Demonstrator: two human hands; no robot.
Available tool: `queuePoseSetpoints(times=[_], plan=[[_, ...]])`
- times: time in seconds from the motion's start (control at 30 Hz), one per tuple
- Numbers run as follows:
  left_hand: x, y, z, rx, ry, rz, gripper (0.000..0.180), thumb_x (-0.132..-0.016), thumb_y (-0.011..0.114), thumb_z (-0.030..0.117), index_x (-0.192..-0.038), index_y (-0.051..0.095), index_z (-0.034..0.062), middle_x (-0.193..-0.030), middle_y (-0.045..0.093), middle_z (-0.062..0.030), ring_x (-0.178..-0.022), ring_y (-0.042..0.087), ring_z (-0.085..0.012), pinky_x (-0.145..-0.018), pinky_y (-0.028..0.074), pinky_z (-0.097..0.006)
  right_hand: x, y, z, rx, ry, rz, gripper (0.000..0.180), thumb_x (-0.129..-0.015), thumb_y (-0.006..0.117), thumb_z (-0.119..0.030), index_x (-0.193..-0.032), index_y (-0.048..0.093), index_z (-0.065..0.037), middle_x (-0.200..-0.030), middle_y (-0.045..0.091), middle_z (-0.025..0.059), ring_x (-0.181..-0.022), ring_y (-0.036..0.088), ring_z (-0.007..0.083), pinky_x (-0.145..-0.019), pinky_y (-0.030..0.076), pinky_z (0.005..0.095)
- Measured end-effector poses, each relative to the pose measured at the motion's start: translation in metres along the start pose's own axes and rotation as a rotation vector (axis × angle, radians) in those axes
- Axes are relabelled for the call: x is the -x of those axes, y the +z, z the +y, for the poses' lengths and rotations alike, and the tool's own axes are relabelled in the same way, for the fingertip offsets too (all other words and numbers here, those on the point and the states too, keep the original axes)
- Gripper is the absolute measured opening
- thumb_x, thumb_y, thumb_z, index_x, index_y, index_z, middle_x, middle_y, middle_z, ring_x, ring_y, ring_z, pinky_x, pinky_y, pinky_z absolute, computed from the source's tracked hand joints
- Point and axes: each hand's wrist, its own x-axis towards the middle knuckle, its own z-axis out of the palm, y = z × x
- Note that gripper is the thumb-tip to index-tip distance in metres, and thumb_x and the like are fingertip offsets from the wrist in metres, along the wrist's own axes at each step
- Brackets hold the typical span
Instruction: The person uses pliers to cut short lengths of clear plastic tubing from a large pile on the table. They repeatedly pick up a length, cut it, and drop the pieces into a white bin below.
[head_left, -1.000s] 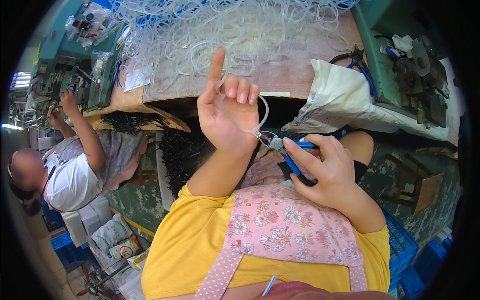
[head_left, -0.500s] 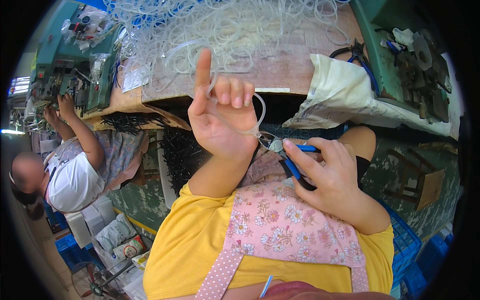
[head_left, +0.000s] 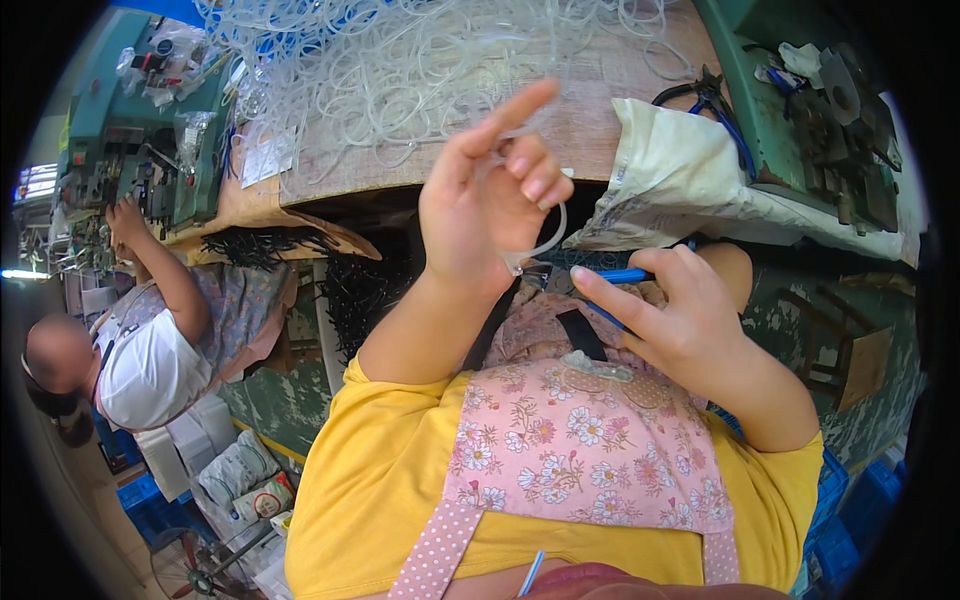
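My left hand is raised palm up over my lap, its index finger stretched out and the other fingers curled over a clear plastic tube. The tube bends in a loop beside the palm, and a small shiny piece sits at its lower end near my wrist. In my right hand is a pair of blue-handled pliers, held with thumb and fingers around the handles. The jaws lie close to the tube's lower end; whether they touch it is hard to tell.
Many clear tubes lie tangled on the wooden table. Other pliers rest by a white sack at the right, beside a green machine. Black pieces fill a container below. Another person works at left.
My left hand has turned, its index finger swinging from upright to pointing right. My right hand has moved slightly right with the pliers, and a jaw end now shows less clearly.
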Motion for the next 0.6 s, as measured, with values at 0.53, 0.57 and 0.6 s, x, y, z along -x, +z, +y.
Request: queuePoseSetpoints(times=[0.53,0.57,0.6], plan=[[-0.004,-0.003,-0.004,0.091,0.119,0.006,0.053,-0.094,0.036,0.021,-0.140,0.035,-0.0058,-0.069,0.043,0.0003,-0.064,0.042,-0.0133,-0.064,0.037,-0.029,0.006,0.005,-0.018,-0.274,0.192,0.105,0.069,-0.060,0.075,-0.009,-0.127,0.060,-0.018,-0.103,0.053,0.0113,-0.079,0.054,0.0264,-0.066,0.046,0.0355],[-0.003,-0.005,-0.004,0.077,0.139,-0.001,0.053,-0.095,0.036,0.022,-0.140,0.035,-0.0057,-0.069,0.043,0.0005,-0.065,0.043,-0.0134,-0.066,0.039,-0.030,0.007,0.004,-0.020,-0.197,0.182,0.052,0.067,-0.060,0.075,-0.014,-0.125,0.061,-0.021,-0.102,0.053,0.0106,-0.078,0.053,0.0271,-0.068,0.045,0.0391],[-0.001,-0.008,-0.005,0.062,0.162,-0.008,0.053,-0.095,0.035,0.022,-0.140,0.035,-0.0055,-0.069,0.043,0.0007,-0.065,0.044,-0.0136,-0.067,0.041,-0.030,0.007,0.003,-0.020,-0.195,0.188,0.058,0.067,-0.059,0.075,-0.014,-0.125,0.061,-0.021,-0.102,0.053,0.0105,-0.078,0.053,0.0268,-0.067,0.044,0.0390]])
